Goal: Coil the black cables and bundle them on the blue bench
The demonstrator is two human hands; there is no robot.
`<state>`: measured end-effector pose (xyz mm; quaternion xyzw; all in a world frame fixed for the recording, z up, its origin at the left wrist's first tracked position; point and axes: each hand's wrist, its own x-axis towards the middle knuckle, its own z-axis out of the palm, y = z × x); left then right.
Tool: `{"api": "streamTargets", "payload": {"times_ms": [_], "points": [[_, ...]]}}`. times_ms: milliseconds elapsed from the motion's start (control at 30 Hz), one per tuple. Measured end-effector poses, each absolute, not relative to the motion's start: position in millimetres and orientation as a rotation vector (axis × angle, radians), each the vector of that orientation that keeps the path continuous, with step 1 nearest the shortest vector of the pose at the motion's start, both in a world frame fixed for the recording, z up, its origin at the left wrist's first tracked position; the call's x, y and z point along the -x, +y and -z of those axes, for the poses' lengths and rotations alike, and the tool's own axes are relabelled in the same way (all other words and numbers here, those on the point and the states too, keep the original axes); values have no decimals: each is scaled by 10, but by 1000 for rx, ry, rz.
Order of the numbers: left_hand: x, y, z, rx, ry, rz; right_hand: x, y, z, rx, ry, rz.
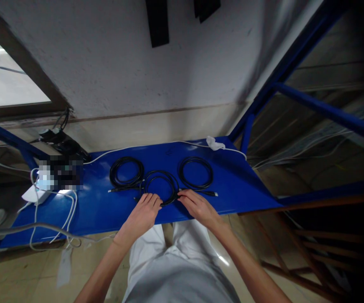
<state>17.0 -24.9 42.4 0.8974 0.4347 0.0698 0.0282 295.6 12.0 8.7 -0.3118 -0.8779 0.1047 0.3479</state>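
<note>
Three coiled black cables lie on the blue table (241, 198). The middle coiled cable (159, 171) is nearest to me, and both my hands are at its front edge. My left hand (148, 207) closes its fingers on the coil's lower left side. At the lower right side, my right hand (194, 202) pinches the same cable. Behind to the left rests the left coiled cable (127, 159), its plug end pointing left. The right coiled cable (196, 160) has a plug end lying toward the right. My fingers hide part of the middle coil.
A white cord (131, 147) runs along the table's back edge to a crumpled white wrapping (215, 144). At left are a black device (65, 145) and loose white cables (71, 210). Blue frame bars (248, 130) rise at the right, before a wall.
</note>
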Motion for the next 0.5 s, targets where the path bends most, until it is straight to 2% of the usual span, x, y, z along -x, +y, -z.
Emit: {"api": "streamTargets", "payload": {"times_ms": [300,500], "points": [[-283,-206,-304,-2499,1367,-516,-2810,-94,-112,1055,-1663,-436],[-433,-225,-250,-2203,1443,-885,-2583,-309,-136,1091,-1444,-804]]}}
